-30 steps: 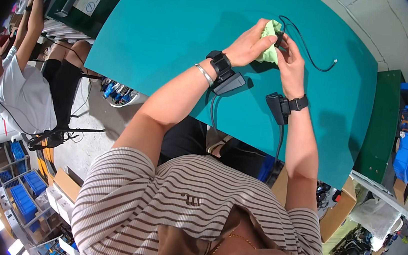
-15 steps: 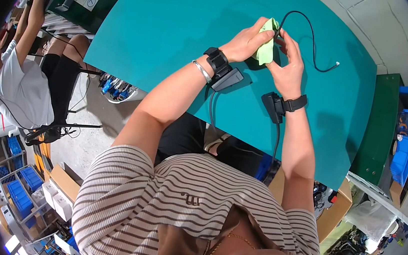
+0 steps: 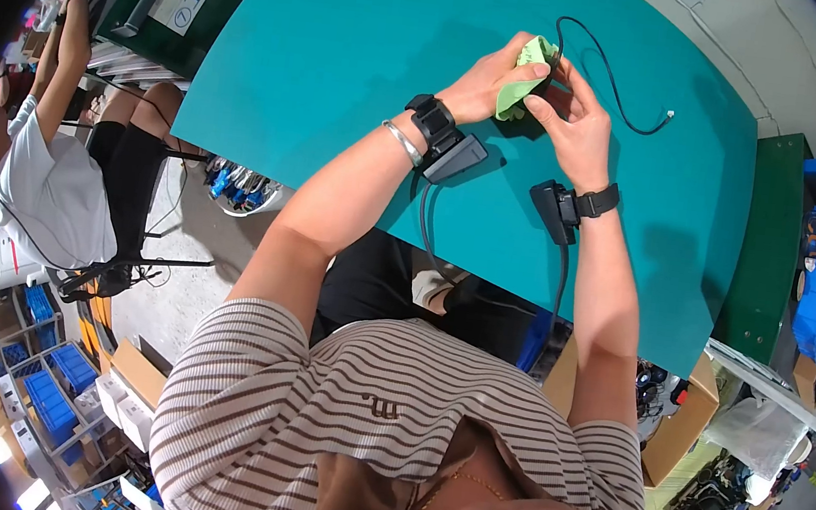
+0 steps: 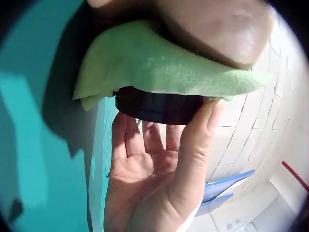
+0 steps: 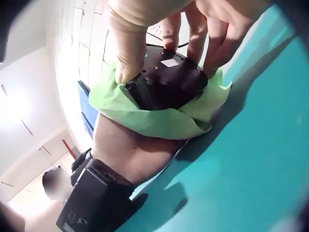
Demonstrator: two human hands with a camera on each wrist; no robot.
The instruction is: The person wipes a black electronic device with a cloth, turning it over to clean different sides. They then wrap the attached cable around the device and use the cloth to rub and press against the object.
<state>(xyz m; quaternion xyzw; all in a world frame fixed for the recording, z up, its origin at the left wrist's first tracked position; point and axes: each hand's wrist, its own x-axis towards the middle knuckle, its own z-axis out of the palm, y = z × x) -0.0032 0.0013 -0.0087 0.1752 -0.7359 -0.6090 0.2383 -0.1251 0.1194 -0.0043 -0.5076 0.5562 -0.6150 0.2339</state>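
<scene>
In the upper middle of the head frame, a dark round disc (image 5: 169, 82) is held above the teal worktop (image 3: 349, 67), between a green cloth (image 3: 519, 88) on the left and the right hand (image 3: 579, 139) on the right. Both hands are at it: the right touches it with bare fingers, while the left hand (image 3: 482, 87) lies on the cloth's far side. Being round, the disc has no clear long axis; in the left wrist view it shows nearly edge-on, its width running left to right.

The left fingers are curled round the cloth, pinching it, though the cloth hides most of their tips. The right fingers are bent and set apart along the disc's rim, with the thumb opposite, gripping it. A black cable (image 3: 606, 61) loops from beside the hands towards the upper right, its pale end (image 3: 669, 115) on the worktop.

Compared with the frame half a second ago, the right thumb is higher and nearer the left thumb, the cloth's lower part swings further left, and the cable's end sits slightly higher.
</scene>
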